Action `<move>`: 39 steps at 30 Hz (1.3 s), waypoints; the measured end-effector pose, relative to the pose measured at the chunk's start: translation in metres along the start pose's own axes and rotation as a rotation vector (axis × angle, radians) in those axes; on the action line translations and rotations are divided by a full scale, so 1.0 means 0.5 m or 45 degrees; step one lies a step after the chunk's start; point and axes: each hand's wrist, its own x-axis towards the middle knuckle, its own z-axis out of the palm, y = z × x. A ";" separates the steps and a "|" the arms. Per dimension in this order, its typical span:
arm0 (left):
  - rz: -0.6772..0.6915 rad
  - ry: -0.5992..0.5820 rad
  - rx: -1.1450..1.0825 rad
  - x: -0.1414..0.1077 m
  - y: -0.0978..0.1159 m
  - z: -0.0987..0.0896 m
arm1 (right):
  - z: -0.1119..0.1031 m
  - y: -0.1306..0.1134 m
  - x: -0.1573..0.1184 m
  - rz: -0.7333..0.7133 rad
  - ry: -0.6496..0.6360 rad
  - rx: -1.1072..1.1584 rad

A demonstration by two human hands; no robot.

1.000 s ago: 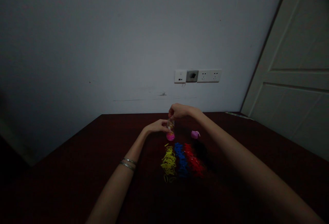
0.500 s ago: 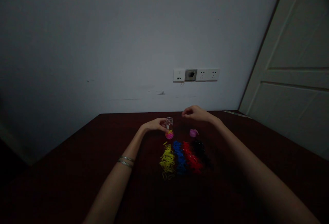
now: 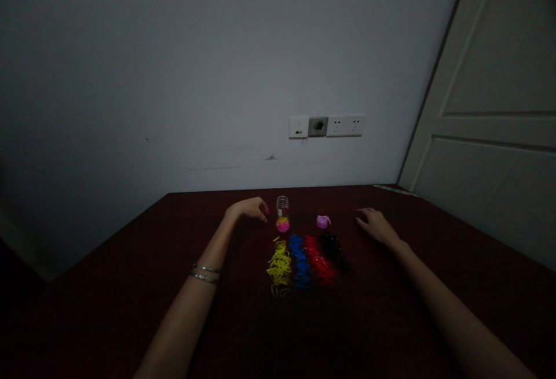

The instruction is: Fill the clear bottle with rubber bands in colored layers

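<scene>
A small clear glass jar stands upright and uncapped, with pink and yellow rubber bands in its bottom. Just left of it, my left hand is loosely bent, holding nothing and apart from the glass. My right hand lies on the table to the right, open, its fingers pointing back toward the middle. Between the jar and that hand sits a purple lid with a small loop. In front lie side-by-side piles of yellow rubber bands, blue bands, red bands and black bands.
The dark reddish table meets a grey wall at the back. Sockets and switches are set in the wall. A panelled door stands at the right. A few loose yellow bands lie in front of the yellow pile.
My left hand has let go of the jar and drawn back to the left. My right hand has moved right and down onto the table. The view has shifted slightly.
</scene>
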 end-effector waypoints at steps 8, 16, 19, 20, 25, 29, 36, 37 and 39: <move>0.081 -0.163 -0.151 -0.024 -0.029 0.056 | 0.015 0.003 -0.015 0.013 -0.005 -0.072; 0.207 -0.009 -0.066 -0.053 0.013 0.109 | 0.020 0.007 -0.013 0.009 -0.004 -0.089; 0.203 0.050 -0.021 -0.053 0.020 0.121 | 0.024 0.010 -0.012 0.001 -0.008 -0.098; 0.194 0.064 -0.017 -0.053 0.021 0.125 | 0.024 0.011 -0.011 -0.001 -0.010 -0.101; 0.179 0.113 -0.026 -0.056 0.030 0.140 | 0.023 0.010 -0.011 -0.006 -0.015 -0.111; 0.192 0.144 -0.020 -0.063 0.039 0.153 | 0.020 0.006 -0.013 0.011 -0.018 -0.095; 0.154 0.154 0.164 -0.065 0.054 0.161 | 0.019 0.002 -0.014 0.008 -0.008 -0.119; 0.143 0.156 0.180 -0.066 0.056 0.161 | 0.019 0.002 -0.014 0.006 -0.011 -0.126; 0.115 0.146 0.184 -0.067 0.061 0.160 | 0.019 0.000 -0.015 0.007 -0.014 -0.139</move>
